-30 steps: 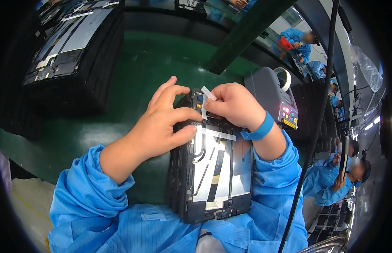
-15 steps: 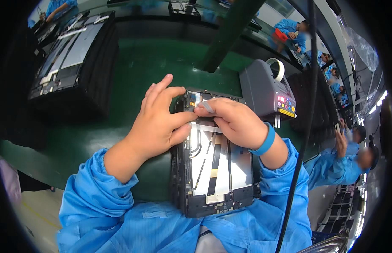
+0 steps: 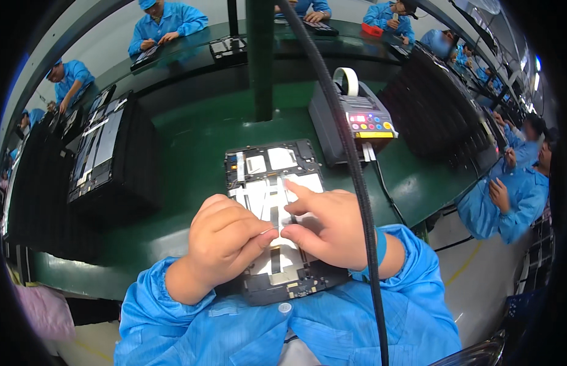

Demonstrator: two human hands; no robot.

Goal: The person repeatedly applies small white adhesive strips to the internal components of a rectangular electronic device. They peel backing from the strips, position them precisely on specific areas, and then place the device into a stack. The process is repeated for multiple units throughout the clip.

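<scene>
An opened tablet [image 3: 300,249] lies in front of me close to my body, its inside facing up. It shows silvery panels, dark ribbon strips and a black frame with small circuit parts. My left hand [image 3: 225,241] hovers over its middle, thumb and forefinger pinched together; whatever is between them is too small to make out. My right hand [image 3: 335,224] is over the tablet's right side, its thumb tip beside the left pinch. Its forefinger reaches out apart from the thumb, and I see nothing held there.
A grey tape dispenser [image 3: 329,125] with a tape roll and coloured buttons stands beyond the tablet to the right. Stacks of tablets rise at left [image 3: 128,152] and right [image 3: 430,113]. A black cable [image 3: 356,165] hangs before me. A green post [image 3: 259,67] stands ahead; co-workers sit beyond.
Both hands have moved from the tablet's far end toward its middle. My left fingers went from spread to pinched. The view has shifted, showing more of the far bench and people.
</scene>
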